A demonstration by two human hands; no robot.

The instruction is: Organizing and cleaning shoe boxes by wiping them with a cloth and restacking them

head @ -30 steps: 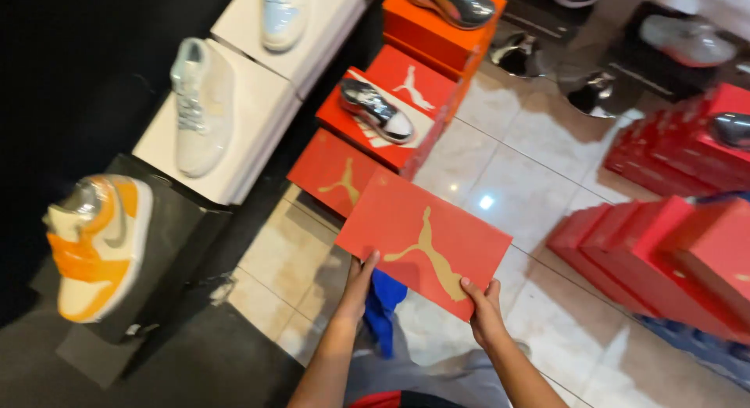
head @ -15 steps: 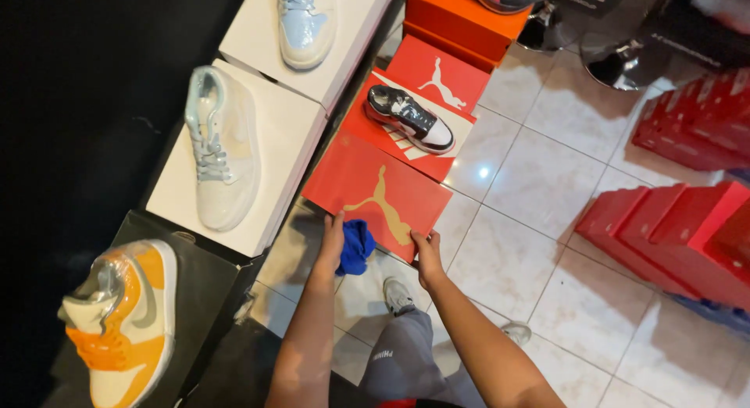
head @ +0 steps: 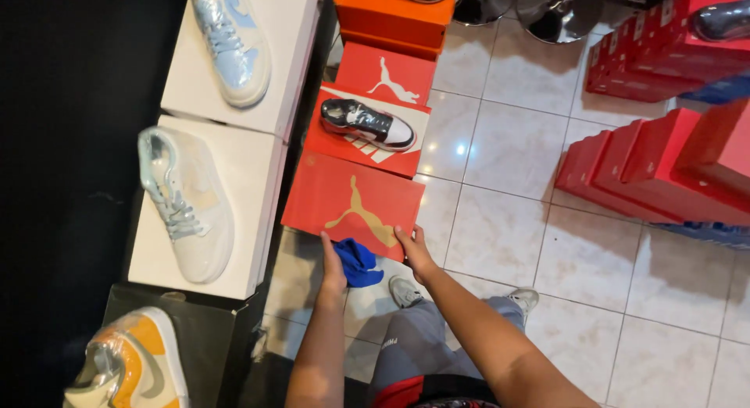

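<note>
Red box [head: 351,205] lowered onto white floor tiles [head: 500,236], left hand [head: 332,263] clamping blue cloth [head: 359,263], right hand [head: 414,252] gripping box edge

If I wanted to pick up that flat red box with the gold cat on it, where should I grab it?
Probably by its near long edge, one hand toward each corner, coming from the person's side. The red box lies flat, other boxes crowd its far and left sides, and only the near edge is free. The left hand, also holding a blue cloth, and the right hand already hold it there.

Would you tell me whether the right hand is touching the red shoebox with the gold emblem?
Touching: the head view shows the right hand gripping the near edge of the red shoebox.
</note>
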